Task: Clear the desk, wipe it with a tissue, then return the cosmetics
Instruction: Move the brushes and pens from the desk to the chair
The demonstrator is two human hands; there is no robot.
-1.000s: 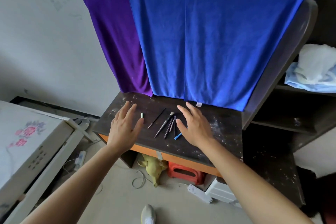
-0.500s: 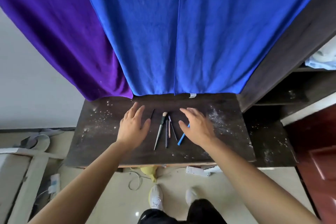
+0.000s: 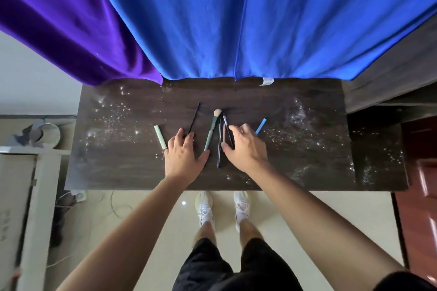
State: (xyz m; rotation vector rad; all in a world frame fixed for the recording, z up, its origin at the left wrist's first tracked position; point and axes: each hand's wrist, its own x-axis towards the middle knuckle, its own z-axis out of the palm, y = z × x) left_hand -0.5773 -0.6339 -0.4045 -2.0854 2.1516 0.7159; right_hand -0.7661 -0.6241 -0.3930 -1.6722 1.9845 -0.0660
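Observation:
Several cosmetics lie in the middle of a dark wooden desk [image 3: 132,168] that is speckled with white dust. From left to right I see a pale green stick [image 3: 160,136], a thin black pencil [image 3: 194,117], a green-handled brush [image 3: 212,129], two or three slim dark pencils [image 3: 220,146] and a blue stick [image 3: 261,125]. My left hand [image 3: 183,156] hovers flat between the green stick and the brush, its fingertips at the black pencil's near end. My right hand [image 3: 246,149] is spread over the slim pencils, fingers loosely bent, holding nothing.
Blue cloth [image 3: 236,19] and purple cloth [image 3: 66,21] hang down to the desk's back edge. A dark shelf unit [image 3: 390,82] stands at the right, with a red-brown door [image 3: 423,172] beyond. White furniture [image 3: 21,184] and cables are at the left. My feet [image 3: 222,205] stand just before the desk.
The camera has moved in and tilted to look straight down. Both hands have come lower and closer to the cosmetics; the green stick now shows beside my left hand.

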